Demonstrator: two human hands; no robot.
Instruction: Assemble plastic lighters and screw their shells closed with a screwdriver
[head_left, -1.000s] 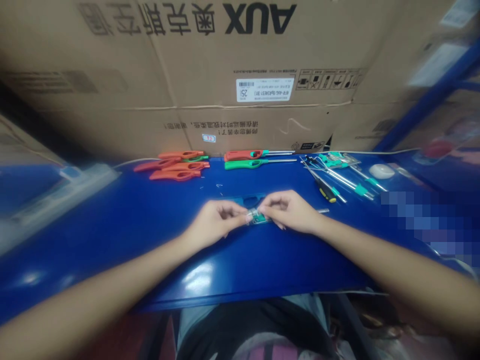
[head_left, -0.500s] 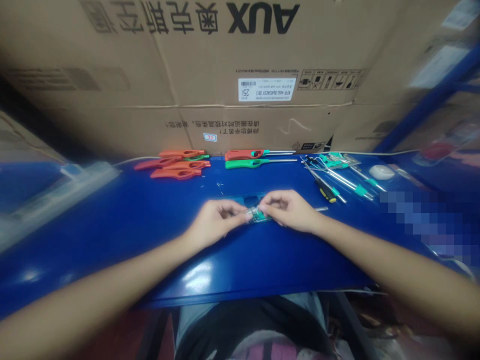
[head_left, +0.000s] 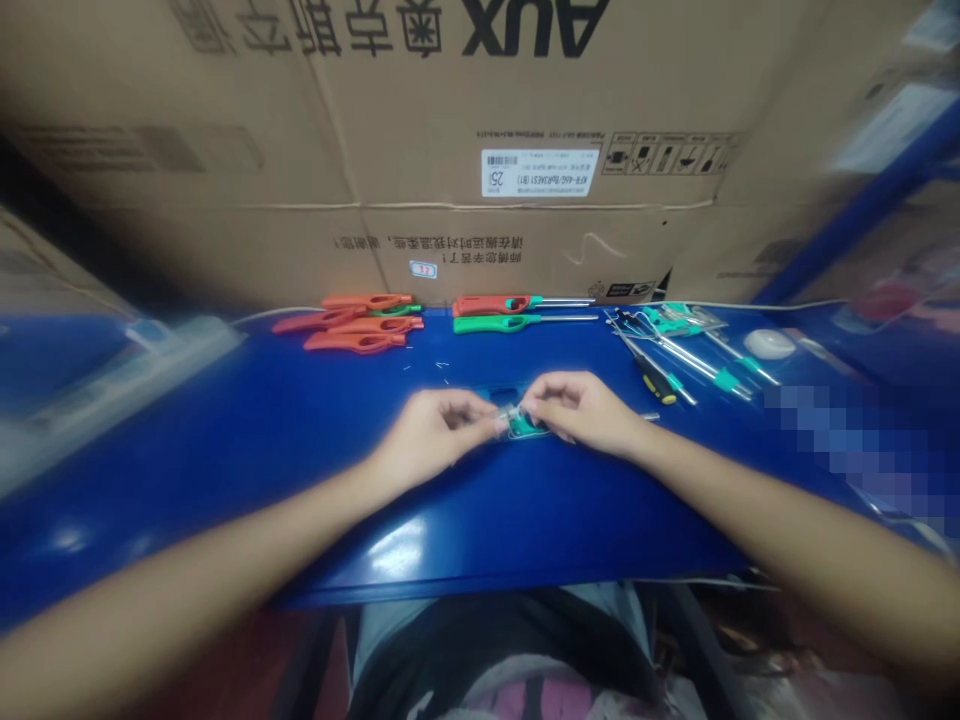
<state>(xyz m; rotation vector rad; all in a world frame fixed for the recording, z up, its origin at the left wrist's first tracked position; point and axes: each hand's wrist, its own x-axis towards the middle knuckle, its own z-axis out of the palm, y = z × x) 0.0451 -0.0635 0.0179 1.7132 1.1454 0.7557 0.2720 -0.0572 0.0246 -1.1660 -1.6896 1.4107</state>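
Over the middle of the blue table, my left hand (head_left: 442, 430) is closed in a pinch on a small clear piece (head_left: 507, 413). It is joined to or pressed against a green lighter core (head_left: 527, 427), whose metal tube (head_left: 649, 416) shows beyond my other wrist. My right hand (head_left: 577, 410) has its thumb and forefinger pinched together at the top of this core, by a thin wire. Fingers hide most of the small parts, so I cannot tell exactly what the right fingertips grip. A blue lighter shell (head_left: 504, 388) lies behind the fingertips, partly covered.
Orange lighter shells (head_left: 360, 342) lie at the back left. An assembled red lighter (head_left: 491, 304) and a green one (head_left: 487, 324) lie beside them. Toward the right are a screwdriver (head_left: 654, 383), several lighter cores (head_left: 731, 380) and a white round object (head_left: 769, 344). A cardboard sheet (head_left: 420, 130) stands behind.
The view has shifted slightly. Both hands stay at the same spot with fingers pinched, and the right fingertips have moved a little at the green core.
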